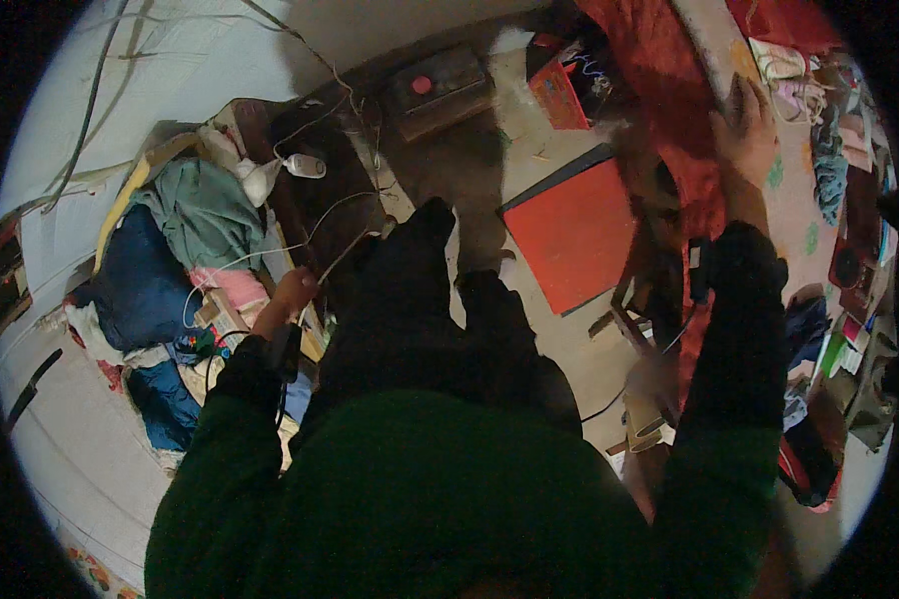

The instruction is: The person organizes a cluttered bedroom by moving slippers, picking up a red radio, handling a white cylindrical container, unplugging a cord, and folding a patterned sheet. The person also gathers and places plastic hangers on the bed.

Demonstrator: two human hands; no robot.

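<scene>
My left hand (294, 292) is at the edge of a box of folded clothes on the left, with a pale cable passing beside its fingers; whether it grips the cable I cannot tell. A green cloth (210, 210) and a dark blue garment (146, 277) lie in that box. My right hand (749, 131) rests with its fingers spread on a patterned sheet (792, 195) at the right, next to a red cloth (685, 112) hanging over the edge. It holds nothing visible. A flat red board or folder (577, 232) lies on the floor between the hands.
A white plug-like device (305, 165) hangs by the box rim. Loose cables cross the upper left. A dark wooden box (442, 93) stands ahead, with a red carton (560, 97) to its right. Cardboard tubes (644, 423) are at the lower right, and small items clutter the far right.
</scene>
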